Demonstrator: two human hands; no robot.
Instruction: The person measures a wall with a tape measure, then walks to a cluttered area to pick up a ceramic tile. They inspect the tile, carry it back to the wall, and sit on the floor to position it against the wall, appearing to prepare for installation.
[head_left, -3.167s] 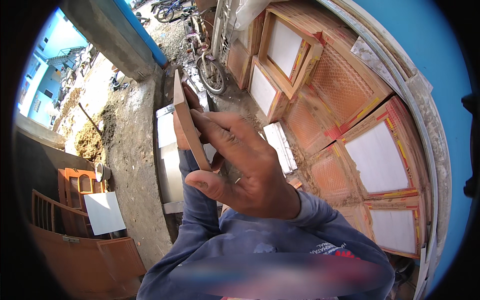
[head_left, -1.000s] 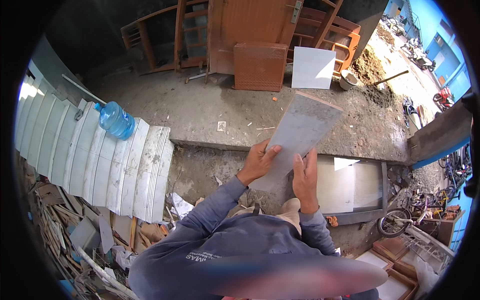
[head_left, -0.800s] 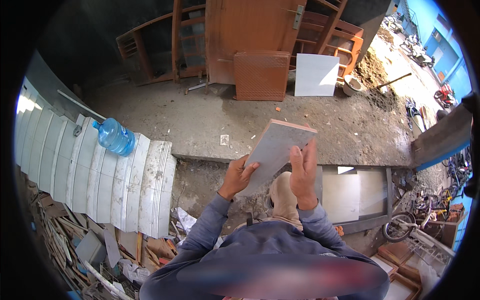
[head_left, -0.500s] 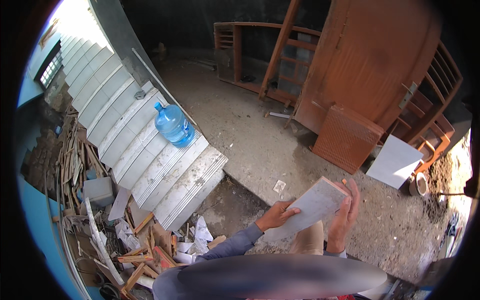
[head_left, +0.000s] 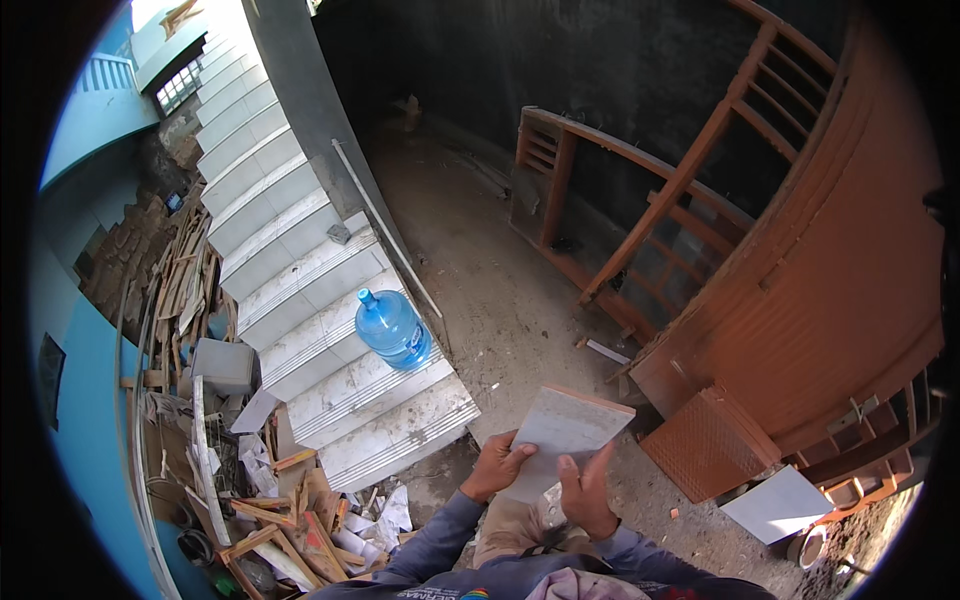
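In front of my body I hold a rectangular tile (head_left: 570,432), greyish white and smudged on its face, with a reddish-brown edge along its far end. My left hand (head_left: 497,467) grips its left side, thumb on the face and fingers underneath. At the lower right side is my right hand (head_left: 590,495), its thumb against the face and its fingers along the edge, partly behind the tile. The tile slants, its far end pointing ahead and to the right.
White tiled stairs (head_left: 300,290) rise at the left, with a blue water jug (head_left: 393,330) on a low step. Broken wood (head_left: 290,530) and rubble lie left of my feet. To the right lean a brown door (head_left: 800,290), a brown textured panel (head_left: 710,443) and a white panel (head_left: 780,503).
My view has turned right and tilted, so the stairs stand steeper. The tile and both hands sit further left and lower. My right thumb now rests on the tile's face.
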